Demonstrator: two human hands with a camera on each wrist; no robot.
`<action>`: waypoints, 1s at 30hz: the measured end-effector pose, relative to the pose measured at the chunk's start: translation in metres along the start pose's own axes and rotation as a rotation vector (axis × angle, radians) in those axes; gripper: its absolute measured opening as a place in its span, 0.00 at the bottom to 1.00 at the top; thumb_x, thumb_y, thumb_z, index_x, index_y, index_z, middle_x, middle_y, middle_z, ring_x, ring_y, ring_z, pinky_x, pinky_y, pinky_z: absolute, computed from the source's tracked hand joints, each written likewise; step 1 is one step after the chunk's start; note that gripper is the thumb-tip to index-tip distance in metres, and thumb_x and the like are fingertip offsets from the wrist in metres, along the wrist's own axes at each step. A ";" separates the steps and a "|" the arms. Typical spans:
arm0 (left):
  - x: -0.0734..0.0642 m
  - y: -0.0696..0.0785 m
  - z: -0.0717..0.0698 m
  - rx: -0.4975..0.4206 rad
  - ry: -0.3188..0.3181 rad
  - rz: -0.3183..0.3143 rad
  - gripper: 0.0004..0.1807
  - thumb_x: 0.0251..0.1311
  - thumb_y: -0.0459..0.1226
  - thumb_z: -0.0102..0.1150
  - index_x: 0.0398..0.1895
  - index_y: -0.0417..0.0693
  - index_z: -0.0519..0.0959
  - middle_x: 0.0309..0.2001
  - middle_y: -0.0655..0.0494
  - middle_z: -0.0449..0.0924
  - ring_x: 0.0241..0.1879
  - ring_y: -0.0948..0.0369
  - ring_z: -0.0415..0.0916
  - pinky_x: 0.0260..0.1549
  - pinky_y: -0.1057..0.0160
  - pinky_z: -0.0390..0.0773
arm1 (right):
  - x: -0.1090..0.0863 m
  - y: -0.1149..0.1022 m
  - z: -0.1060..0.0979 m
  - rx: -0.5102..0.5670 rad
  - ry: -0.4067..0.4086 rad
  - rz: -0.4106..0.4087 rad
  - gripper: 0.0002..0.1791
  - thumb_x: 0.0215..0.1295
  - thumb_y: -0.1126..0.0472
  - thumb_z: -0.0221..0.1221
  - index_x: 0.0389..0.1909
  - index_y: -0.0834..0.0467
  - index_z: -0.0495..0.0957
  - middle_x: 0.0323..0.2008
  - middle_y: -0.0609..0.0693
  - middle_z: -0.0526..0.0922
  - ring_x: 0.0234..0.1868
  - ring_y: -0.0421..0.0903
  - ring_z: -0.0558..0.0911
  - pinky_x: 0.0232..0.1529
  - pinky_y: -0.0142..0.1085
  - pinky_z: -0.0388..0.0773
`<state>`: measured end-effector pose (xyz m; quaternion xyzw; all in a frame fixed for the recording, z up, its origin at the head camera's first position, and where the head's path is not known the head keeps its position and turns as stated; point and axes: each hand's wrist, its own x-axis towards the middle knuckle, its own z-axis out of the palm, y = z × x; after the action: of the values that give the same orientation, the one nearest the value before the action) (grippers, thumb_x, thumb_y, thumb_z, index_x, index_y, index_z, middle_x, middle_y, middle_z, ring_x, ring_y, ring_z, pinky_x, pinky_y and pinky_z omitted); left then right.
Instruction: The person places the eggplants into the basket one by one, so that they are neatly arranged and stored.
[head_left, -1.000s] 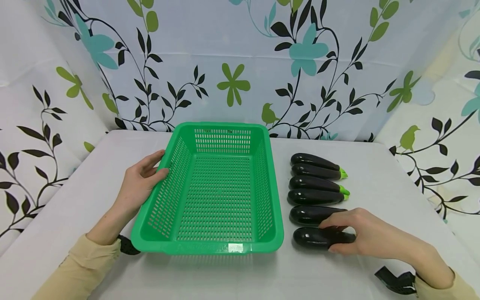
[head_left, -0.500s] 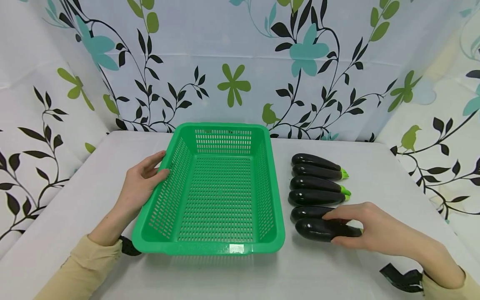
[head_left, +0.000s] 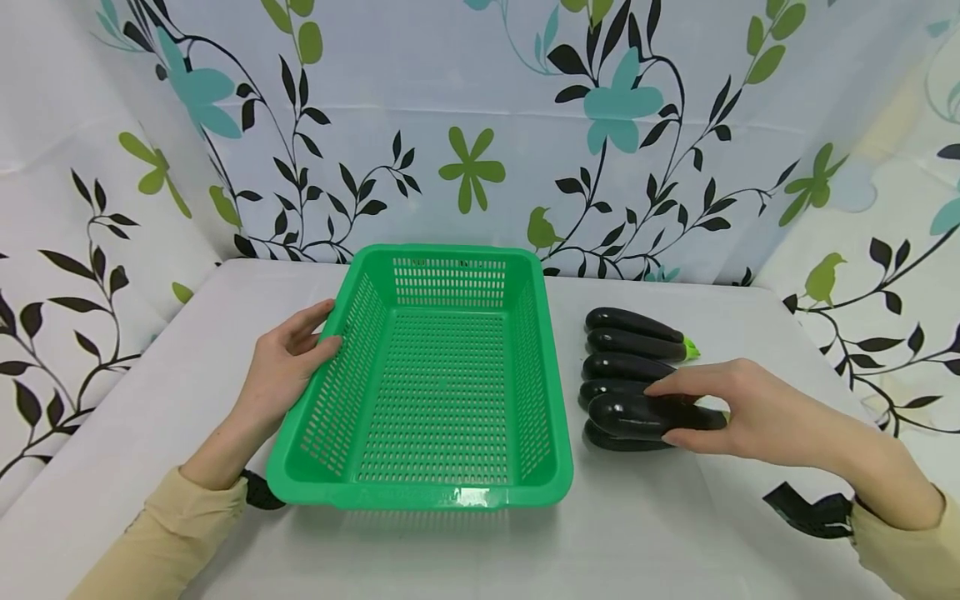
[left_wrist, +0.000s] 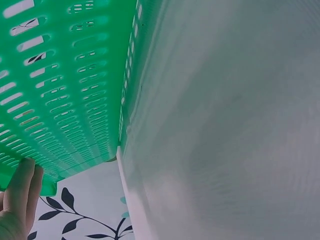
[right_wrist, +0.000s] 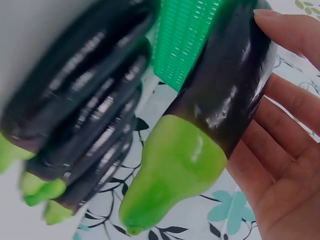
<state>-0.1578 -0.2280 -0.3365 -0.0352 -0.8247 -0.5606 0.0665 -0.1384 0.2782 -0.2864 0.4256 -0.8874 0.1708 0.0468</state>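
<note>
My left hand (head_left: 281,367) grips the left rim of a green perforated plastic basket (head_left: 558,417), its thumb lying over the edge. In the left wrist view, fingers (left_wrist: 22,187) press against the outside of the basket wall (left_wrist: 92,145). To the right, my right hand (head_left: 757,417) pinches a glossy dark eggplant (head_left: 630,415) between thumb and fingers. The right wrist view shows that eggplant's green stem end (right_wrist: 172,170) hanging tilted, apart from the others. Below and behind it several more eggplants (head_left: 630,323) lie in a column, partly hidden by the hand and the held one.
A white cloth covers the table (head_left: 480,558). A patterned curtain (head_left: 390,83) closes off the back, with similar panels at the left and right. Black straps (head_left: 810,510) hang by the right wrist. The inside of the basket is bare.
My right hand has lifted the nearest eggplant off the table and carried it upward in the view, over the neighbouring eggplants. The left hand and basket hold their place.
</note>
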 end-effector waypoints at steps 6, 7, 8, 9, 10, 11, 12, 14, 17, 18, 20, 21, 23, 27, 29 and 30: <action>0.001 0.000 0.000 0.009 0.000 0.008 0.32 0.72 0.41 0.56 0.77 0.46 0.61 0.72 0.42 0.66 0.47 0.81 0.75 0.37 0.75 0.80 | 0.016 0.000 -0.011 -0.014 0.013 -0.040 0.26 0.49 0.59 0.77 0.51 0.46 0.83 0.45 0.34 0.86 0.44 0.34 0.84 0.46 0.22 0.78; 0.001 0.000 0.000 0.012 -0.001 0.009 0.32 0.72 0.42 0.56 0.77 0.47 0.61 0.72 0.43 0.66 0.47 0.81 0.74 0.37 0.75 0.80 | 0.018 0.000 -0.013 -0.015 0.011 -0.042 0.26 0.49 0.60 0.77 0.51 0.46 0.83 0.45 0.34 0.86 0.44 0.34 0.84 0.46 0.23 0.79; 0.002 -0.001 0.000 0.015 -0.001 0.010 0.32 0.72 0.42 0.56 0.77 0.47 0.61 0.72 0.43 0.66 0.47 0.81 0.74 0.37 0.75 0.80 | 0.021 0.000 -0.013 -0.018 0.009 -0.046 0.25 0.49 0.60 0.77 0.51 0.47 0.83 0.45 0.35 0.86 0.44 0.34 0.84 0.46 0.24 0.80; 0.002 -0.001 0.000 0.019 0.000 0.011 0.32 0.72 0.42 0.56 0.77 0.48 0.61 0.72 0.43 0.66 0.47 0.81 0.74 0.37 0.75 0.80 | 0.024 0.000 -0.014 -0.019 0.007 -0.047 0.25 0.50 0.61 0.77 0.51 0.47 0.84 0.45 0.35 0.86 0.44 0.33 0.84 0.46 0.26 0.81; 0.002 -0.001 -0.001 0.024 0.000 0.012 0.32 0.72 0.43 0.56 0.77 0.48 0.61 0.72 0.43 0.66 0.47 0.81 0.74 0.37 0.75 0.80 | 0.026 0.001 -0.014 -0.020 0.003 -0.048 0.25 0.50 0.62 0.76 0.51 0.48 0.84 0.45 0.35 0.86 0.43 0.33 0.84 0.45 0.27 0.82; 0.002 -0.002 -0.001 0.025 0.000 0.011 0.32 0.72 0.43 0.56 0.77 0.48 0.62 0.72 0.44 0.66 0.48 0.81 0.74 0.37 0.75 0.80 | 0.028 0.001 -0.015 -0.019 0.001 -0.051 0.25 0.50 0.62 0.76 0.51 0.49 0.84 0.45 0.36 0.86 0.43 0.33 0.84 0.44 0.29 0.82; 0.002 -0.002 -0.001 0.027 0.001 0.011 0.32 0.72 0.43 0.56 0.77 0.48 0.62 0.72 0.44 0.66 0.47 0.81 0.74 0.37 0.75 0.80 | 0.031 0.001 -0.015 -0.020 0.000 -0.053 0.24 0.50 0.63 0.76 0.51 0.49 0.84 0.45 0.36 0.86 0.43 0.33 0.84 0.44 0.30 0.83; 0.002 -0.003 -0.001 0.024 0.001 0.011 0.32 0.72 0.43 0.56 0.76 0.48 0.62 0.72 0.43 0.66 0.47 0.81 0.74 0.37 0.75 0.80 | 0.035 0.001 -0.015 -0.016 0.000 -0.061 0.24 0.51 0.63 0.75 0.51 0.51 0.84 0.45 0.37 0.86 0.42 0.33 0.83 0.43 0.31 0.83; 0.002 -0.004 -0.001 0.011 0.002 0.012 0.32 0.72 0.42 0.56 0.76 0.48 0.62 0.72 0.43 0.66 0.47 0.81 0.75 0.37 0.75 0.80 | 0.042 0.001 -0.015 -0.015 0.011 -0.079 0.23 0.51 0.63 0.75 0.51 0.52 0.84 0.45 0.38 0.87 0.42 0.33 0.83 0.42 0.30 0.82; 0.003 -0.004 -0.001 0.007 0.002 0.014 0.32 0.72 0.42 0.56 0.76 0.47 0.62 0.72 0.43 0.66 0.47 0.81 0.75 0.37 0.75 0.80 | 0.045 0.000 -0.015 -0.014 0.013 -0.086 0.23 0.52 0.63 0.75 0.51 0.52 0.84 0.45 0.38 0.87 0.42 0.33 0.83 0.42 0.29 0.82; 0.003 -0.004 -0.002 -0.002 0.002 0.017 0.32 0.72 0.42 0.57 0.76 0.47 0.62 0.72 0.44 0.66 0.47 0.81 0.75 0.37 0.75 0.80 | 0.050 -0.001 -0.014 -0.014 0.017 -0.099 0.22 0.52 0.63 0.74 0.50 0.53 0.84 0.44 0.39 0.87 0.41 0.33 0.84 0.41 0.30 0.82; 0.002 -0.004 -0.002 -0.005 0.002 0.019 0.32 0.72 0.42 0.57 0.76 0.47 0.62 0.72 0.44 0.66 0.47 0.81 0.75 0.37 0.74 0.81 | 0.053 -0.001 -0.014 -0.015 0.017 -0.104 0.22 0.52 0.63 0.74 0.50 0.53 0.84 0.44 0.39 0.87 0.42 0.33 0.84 0.41 0.30 0.82; 0.002 -0.004 -0.002 -0.008 0.001 0.023 0.32 0.72 0.42 0.56 0.76 0.47 0.62 0.72 0.44 0.66 0.47 0.81 0.75 0.37 0.74 0.81 | 0.058 -0.002 -0.014 -0.013 0.012 -0.106 0.21 0.53 0.63 0.74 0.50 0.53 0.84 0.44 0.40 0.87 0.41 0.34 0.83 0.40 0.32 0.83; 0.002 -0.004 -0.002 -0.013 -0.002 0.025 0.32 0.72 0.42 0.56 0.76 0.47 0.62 0.72 0.44 0.66 0.47 0.81 0.76 0.37 0.73 0.81 | 0.067 -0.003 -0.014 -0.008 0.000 -0.115 0.20 0.55 0.62 0.73 0.50 0.52 0.84 0.43 0.38 0.86 0.38 0.32 0.81 0.39 0.33 0.83; 0.002 -0.004 -0.002 -0.010 -0.002 0.025 0.32 0.72 0.42 0.56 0.76 0.47 0.63 0.72 0.44 0.67 0.47 0.81 0.76 0.37 0.74 0.81 | 0.073 -0.004 -0.014 -0.003 -0.014 -0.107 0.19 0.56 0.61 0.72 0.50 0.52 0.84 0.41 0.37 0.86 0.36 0.32 0.79 0.37 0.33 0.81; 0.002 -0.005 -0.002 -0.010 -0.002 0.024 0.32 0.72 0.42 0.56 0.76 0.47 0.63 0.72 0.44 0.67 0.47 0.81 0.76 0.38 0.74 0.81 | 0.076 -0.004 -0.014 -0.003 -0.022 -0.105 0.19 0.56 0.61 0.72 0.50 0.52 0.84 0.39 0.36 0.85 0.35 0.32 0.78 0.37 0.34 0.81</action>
<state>-0.1600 -0.2311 -0.3398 -0.0460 -0.8213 -0.5640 0.0723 -0.1841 0.2248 -0.2544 0.4734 -0.8645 0.1622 0.0463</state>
